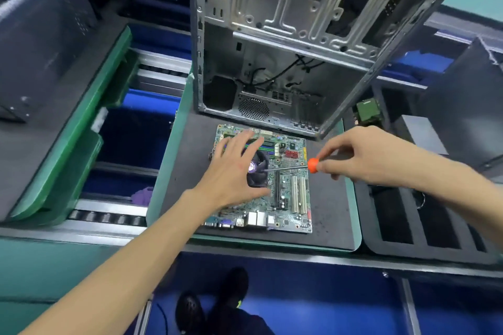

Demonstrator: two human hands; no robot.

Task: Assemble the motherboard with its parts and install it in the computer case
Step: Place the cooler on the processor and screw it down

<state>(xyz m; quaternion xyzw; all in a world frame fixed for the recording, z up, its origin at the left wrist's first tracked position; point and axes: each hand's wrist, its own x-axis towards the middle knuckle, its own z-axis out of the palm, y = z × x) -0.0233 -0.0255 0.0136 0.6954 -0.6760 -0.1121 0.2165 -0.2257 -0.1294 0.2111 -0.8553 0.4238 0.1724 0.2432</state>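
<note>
Two hands work over the motherboard point(288, 198) lying flat before the open case point(285, 43). The left hand point(234, 171), fingers spread wide, steadies the cooler fan point(260, 168). The right hand point(362, 156) grips a screwdriver point(299, 167), tip toward the fan, likely to fasten it.

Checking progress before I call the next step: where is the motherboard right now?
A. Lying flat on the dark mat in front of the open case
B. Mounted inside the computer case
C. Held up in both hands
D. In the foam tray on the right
A: the motherboard lies flat on the dark mat, in front of the open computer case.
</note>
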